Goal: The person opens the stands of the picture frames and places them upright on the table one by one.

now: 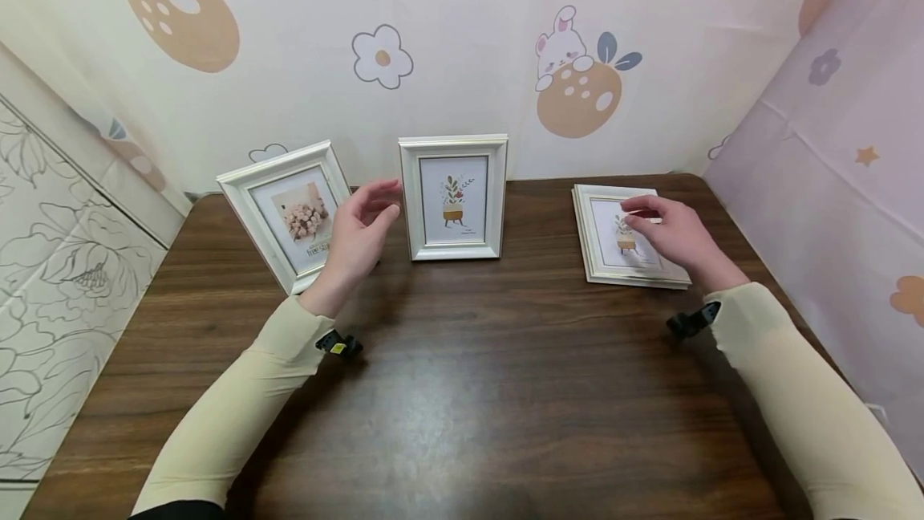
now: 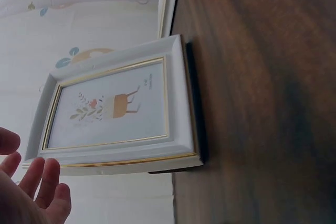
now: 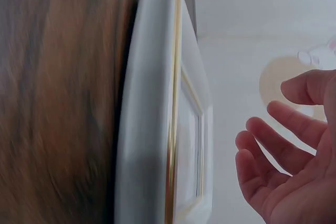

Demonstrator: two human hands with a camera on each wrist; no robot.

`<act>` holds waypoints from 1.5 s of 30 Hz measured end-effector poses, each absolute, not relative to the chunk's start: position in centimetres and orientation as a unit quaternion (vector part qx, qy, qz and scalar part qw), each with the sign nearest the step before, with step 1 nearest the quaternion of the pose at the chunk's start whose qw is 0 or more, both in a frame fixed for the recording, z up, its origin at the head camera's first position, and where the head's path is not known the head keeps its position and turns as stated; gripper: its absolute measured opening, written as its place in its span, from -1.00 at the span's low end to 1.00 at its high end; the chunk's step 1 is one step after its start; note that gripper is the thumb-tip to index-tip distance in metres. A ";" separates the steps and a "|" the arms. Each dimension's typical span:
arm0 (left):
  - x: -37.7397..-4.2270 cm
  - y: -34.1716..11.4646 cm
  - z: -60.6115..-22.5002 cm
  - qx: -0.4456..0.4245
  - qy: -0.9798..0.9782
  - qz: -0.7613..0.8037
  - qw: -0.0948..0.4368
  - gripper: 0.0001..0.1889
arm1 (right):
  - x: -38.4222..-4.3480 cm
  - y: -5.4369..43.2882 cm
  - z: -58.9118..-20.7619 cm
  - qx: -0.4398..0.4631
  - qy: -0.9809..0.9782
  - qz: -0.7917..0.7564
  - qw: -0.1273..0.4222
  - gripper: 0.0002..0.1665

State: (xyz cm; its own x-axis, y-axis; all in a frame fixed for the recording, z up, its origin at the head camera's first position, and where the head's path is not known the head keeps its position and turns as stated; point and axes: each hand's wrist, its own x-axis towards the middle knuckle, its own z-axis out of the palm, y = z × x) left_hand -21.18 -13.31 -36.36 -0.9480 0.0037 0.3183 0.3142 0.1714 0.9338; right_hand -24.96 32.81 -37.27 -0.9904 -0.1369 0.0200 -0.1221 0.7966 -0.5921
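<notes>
Two white picture frames stand upright at the back of the table. The left one (image 1: 277,175) shows a bouquet photo and is angled inward. The middle frame (image 1: 455,251) shows a potted plant drawing. My left hand (image 1: 358,231) hovers between them, fingers loosely bent, close to the middle frame's left edge and holding nothing. At the right, another white frame (image 1: 588,251) with a plant drawing lies flat; whether a second one lies beneath, I cannot tell. Above it hangs my right hand (image 1: 674,235), fingers relaxed, with a gap to the frame in the right wrist view.
The dark wooden table (image 1: 462,392) carries the frames near its back edge. A patterned curtain (image 1: 462,38) hangs close behind them, and another patterned cloth (image 1: 852,143) borders the right side. A floral-print panel (image 1: 65,287) stands along the left.
</notes>
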 end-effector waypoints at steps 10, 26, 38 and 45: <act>-20.2 -13.2 -36.9 -0.108 -0.731 -0.672 0.046 -0.65 | -27.8 36.4 -37.0 0.013 0.945 -0.326 0.009 -0.37; -18.4 -13.1 -39.3 -0.098 -0.680 -0.718 -0.116 -0.59 | -32.6 39.4 -39.2 0.009 0.964 -0.263 0.039 -0.33; -17.9 -12.4 -40.2 -0.117 -0.666 -0.700 -0.229 -0.59 | -34.7 40.2 -39.8 -0.007 0.974 -0.208 0.090 -0.36; -17.8 -12.4 -40.6 -0.128 -0.682 -0.676 -0.249 -0.63 | -35.3 39.7 -39.8 -0.018 0.979 -0.167 0.114 -0.19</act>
State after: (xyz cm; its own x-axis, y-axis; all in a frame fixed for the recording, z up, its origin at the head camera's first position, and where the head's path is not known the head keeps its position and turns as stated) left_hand -17.76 -12.40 -40.59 -0.8433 0.5111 -0.1660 -0.1615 0.0537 0.9854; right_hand -35.31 39.72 -39.78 -0.9735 -0.0732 -0.2168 0.0027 0.9437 -0.3308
